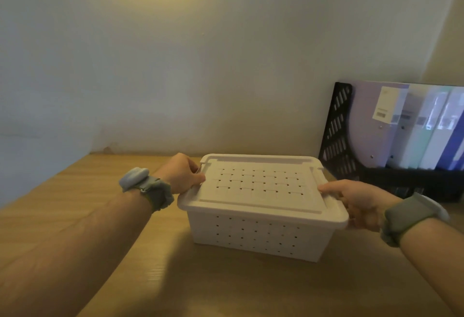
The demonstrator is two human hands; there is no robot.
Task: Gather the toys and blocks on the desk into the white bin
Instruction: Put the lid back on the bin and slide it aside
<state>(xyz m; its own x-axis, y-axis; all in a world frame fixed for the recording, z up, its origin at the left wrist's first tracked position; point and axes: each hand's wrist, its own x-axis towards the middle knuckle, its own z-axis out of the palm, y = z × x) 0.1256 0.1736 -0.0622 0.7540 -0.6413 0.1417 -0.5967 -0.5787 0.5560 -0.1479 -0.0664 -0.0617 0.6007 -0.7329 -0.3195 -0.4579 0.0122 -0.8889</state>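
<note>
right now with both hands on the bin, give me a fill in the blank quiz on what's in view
1. The white bin on the wooden desk has its lid ____ (on/off).
2. The left hand and right hand grip the bin at opposite ____.
3. The folders stand in a ____ coloured file rack.
4. Each wrist wears a ____.

Missing words: on; ends; black; band
</note>
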